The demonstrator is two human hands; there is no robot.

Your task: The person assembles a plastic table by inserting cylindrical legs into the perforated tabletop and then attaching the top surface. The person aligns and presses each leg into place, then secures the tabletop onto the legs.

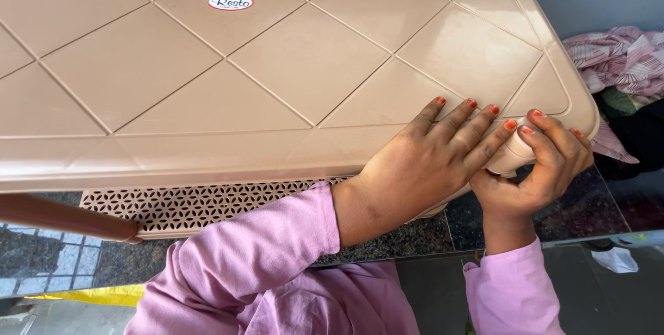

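A beige plastic table [207, 79] with diamond-shaped grooves fills most of the view. My left hand [422, 162] lies flat over its near rim by the right corner, fingers stretched out, thumb hidden. Just beside it, my right hand [543, 165] wraps around a round beige table leg [510, 156] that sticks out under the corner. Both arms wear pink sleeves, and the nails are painted orange-red.
A beige lattice panel [194, 203] shows below the table's rim, with a brown bar [62, 217] at the left. Dark speckled stone floor [595, 203] lies underneath. Pink patterned cloth [615, 58] is heaped at the right; a white paper scrap [615, 259] lies near it.
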